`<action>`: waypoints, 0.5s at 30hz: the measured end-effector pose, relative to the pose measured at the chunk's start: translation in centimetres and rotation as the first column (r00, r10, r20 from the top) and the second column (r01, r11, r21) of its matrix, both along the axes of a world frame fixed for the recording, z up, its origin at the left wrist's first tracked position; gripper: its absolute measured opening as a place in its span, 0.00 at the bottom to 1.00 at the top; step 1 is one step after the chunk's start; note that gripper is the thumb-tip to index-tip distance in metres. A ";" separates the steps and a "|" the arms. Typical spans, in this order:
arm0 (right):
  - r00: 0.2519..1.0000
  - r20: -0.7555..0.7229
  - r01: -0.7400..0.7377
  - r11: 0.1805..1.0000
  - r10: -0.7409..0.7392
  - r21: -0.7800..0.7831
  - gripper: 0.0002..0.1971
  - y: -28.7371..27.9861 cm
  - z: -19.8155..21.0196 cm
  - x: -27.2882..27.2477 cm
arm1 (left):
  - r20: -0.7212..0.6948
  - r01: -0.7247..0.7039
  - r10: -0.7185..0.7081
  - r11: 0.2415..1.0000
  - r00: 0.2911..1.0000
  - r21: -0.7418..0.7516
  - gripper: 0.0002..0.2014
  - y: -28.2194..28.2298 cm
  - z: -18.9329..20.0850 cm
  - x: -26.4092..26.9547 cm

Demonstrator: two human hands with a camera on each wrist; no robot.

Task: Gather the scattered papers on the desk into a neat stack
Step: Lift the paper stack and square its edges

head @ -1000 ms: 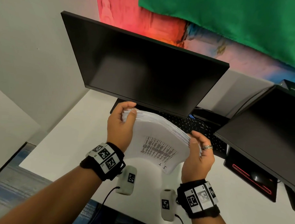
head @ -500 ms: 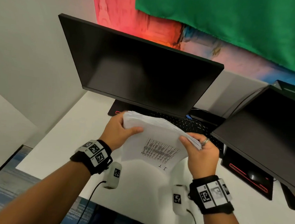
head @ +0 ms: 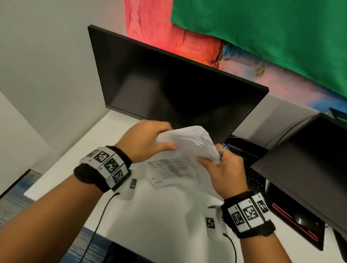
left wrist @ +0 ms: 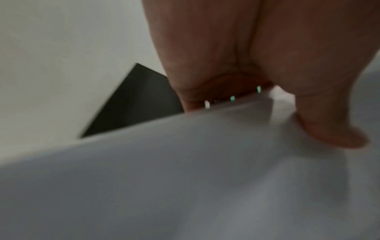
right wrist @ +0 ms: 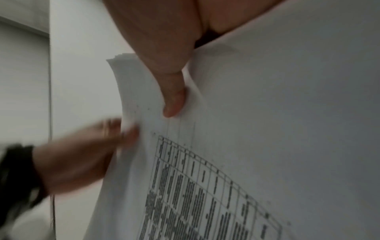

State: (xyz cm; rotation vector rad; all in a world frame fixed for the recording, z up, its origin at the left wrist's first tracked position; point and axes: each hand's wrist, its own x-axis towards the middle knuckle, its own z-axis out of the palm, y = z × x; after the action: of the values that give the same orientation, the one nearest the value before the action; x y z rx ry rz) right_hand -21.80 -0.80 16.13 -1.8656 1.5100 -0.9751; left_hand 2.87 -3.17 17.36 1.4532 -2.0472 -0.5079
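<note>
Together we hold the stack of papers (head: 187,150) above the white desk (head: 155,220), before the monitor (head: 170,87). Our left hand (head: 144,142) pinches its left edge, thumb on top; our right hand (head: 224,173) clamps its right edge, fingers curled behind.

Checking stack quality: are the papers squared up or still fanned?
Fanned. The papers are held off the desk by the left hand and right hand, their upper-right edges splayed and staggered.

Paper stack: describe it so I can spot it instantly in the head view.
Find the large dark monitor at centre. Just below it, above the white desk, both hands grip the paper stack. Its facing sheet carries a printed table.
</note>
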 end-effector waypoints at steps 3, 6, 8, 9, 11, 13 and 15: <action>0.968 0.237 0.045 0.990 -0.076 0.135 0.13 0.6 -0.7 -2.8 | 0.072 -0.210 0.200 0.962 0.977 0.177 0.16 0.6 -4.1 4.0; 0.891 0.432 0.046 0.975 -0.138 0.217 0.14 0.8 -1.7 -4.6 | -0.420 -0.306 0.465 0.868 0.779 0.391 0.23 1.4 -7.4 5.1; 0.841 0.511 0.045 0.965 -0.176 0.260 0.15 0.8 -2.6 -4.7 | -0.660 -0.117 0.491 0.843 0.569 0.526 0.35 1.8 -8.7 4.3; 0.817 0.542 0.042 0.958 -0.197 0.284 0.15 0.7 -3.1 -4.5 | -0.681 -0.037 0.479 0.832 0.554 0.554 0.37 2.0 -9.0 3.5; 0.796 0.566 0.031 0.947 -0.217 0.319 0.16 0.6 -3.9 -4.1 | -0.679 0.028 0.442 0.826 0.586 0.563 0.27 2.0 -8.8 2.2; 0.802 0.545 0.064 0.943 -0.244 0.328 0.16 0.1 -4.3 -4.3 | -0.699 0.062 0.475 0.803 0.535 0.593 0.26 1.7 -8.5 1.3; 0.823 0.482 0.164 0.939 -0.300 0.303 0.15 -0.3 -4.4 -4.8 | -0.701 0.028 0.464 0.823 0.541 0.567 0.27 1.8 -7.9 0.1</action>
State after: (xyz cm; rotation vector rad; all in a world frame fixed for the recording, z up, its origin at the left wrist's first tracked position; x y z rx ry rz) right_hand -26.61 -1.08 11.68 -1.1241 1.4508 -1.2197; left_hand 2.92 -1.36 9.44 1.3300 -0.9473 -1.4124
